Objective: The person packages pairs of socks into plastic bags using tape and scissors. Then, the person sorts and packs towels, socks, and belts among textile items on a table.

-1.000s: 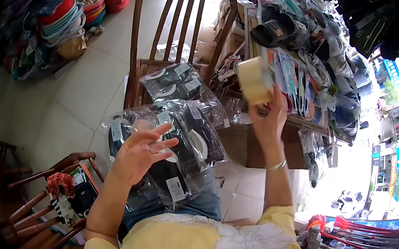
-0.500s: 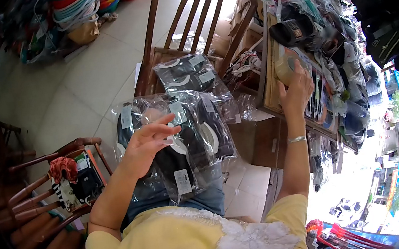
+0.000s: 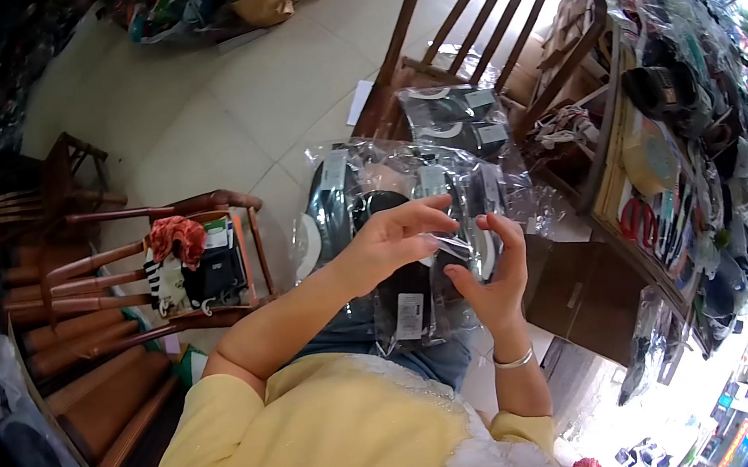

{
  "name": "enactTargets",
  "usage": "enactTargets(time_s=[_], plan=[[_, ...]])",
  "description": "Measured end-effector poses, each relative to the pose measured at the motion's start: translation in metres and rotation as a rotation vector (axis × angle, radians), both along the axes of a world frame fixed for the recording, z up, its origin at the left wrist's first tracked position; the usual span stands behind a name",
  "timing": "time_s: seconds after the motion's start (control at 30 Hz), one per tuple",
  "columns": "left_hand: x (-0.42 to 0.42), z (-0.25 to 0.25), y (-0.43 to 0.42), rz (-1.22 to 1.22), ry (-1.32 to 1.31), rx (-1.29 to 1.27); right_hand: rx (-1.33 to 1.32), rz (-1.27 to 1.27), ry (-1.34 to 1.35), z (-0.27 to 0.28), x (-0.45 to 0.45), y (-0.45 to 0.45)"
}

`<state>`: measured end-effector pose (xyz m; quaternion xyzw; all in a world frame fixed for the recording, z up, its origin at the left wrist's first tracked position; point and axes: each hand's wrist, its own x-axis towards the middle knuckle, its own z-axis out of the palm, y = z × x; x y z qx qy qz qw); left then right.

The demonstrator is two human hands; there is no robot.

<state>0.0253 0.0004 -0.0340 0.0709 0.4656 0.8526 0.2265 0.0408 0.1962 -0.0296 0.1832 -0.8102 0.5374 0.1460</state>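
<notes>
Clear plastic bags of dark shoes (image 3: pixel 409 308) with white labels lie across my lap. Above them, my left hand (image 3: pixel 394 242) has its thumb and fingers pinched on a small strip of clear tape (image 3: pixel 452 244). My right hand (image 3: pixel 495 282) is beside it, thumb and fingers apart, close to the strip's other end; no grip on it shows. Another bag of dark shoes (image 3: pixel 463 124) rests on the seat of the wooden chair. The tape roll (image 3: pixel 650 164) lies on the table at the right, near red-handled scissors (image 3: pixel 639 221).
A slatted wooden chair (image 3: pixel 394 91) stands ahead. At the left, another wooden chair (image 3: pixel 234 197) holds a red cloth (image 3: pixel 177 240) and dark items. The table (image 3: pixel 605 177) on the right bears many plastic-wrapped shoes. A brown box (image 3: pixel 587 296) sits below it.
My right hand has left the tape roll on the table and come back beside my left hand over the bags. The view has turned, so the surroundings appear shifted right.
</notes>
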Motion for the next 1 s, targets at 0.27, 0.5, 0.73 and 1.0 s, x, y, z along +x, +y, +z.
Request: enactTargets(time_s=[0.27,0.5,0.73,1.0], plan=[[0.015,-0.005,-0.005,-0.023,0.117,-0.058,0.052,-0.061,0.19,0.0,0.003,-0.018],[0.027,-0.012,-0.01,-0.116,0.079,-0.076,0.065,-0.002,0.151,-0.001,0.022,-0.012],[0.042,-0.009,-0.029,-0.423,-0.029,-0.065,-0.445,-0.183,-0.216,-0.011,0.051,-0.006],[0.104,-0.056,-0.05,-0.375,0.815,-0.962,-0.283,-0.237,-0.151,-0.056,0.107,0.056]])
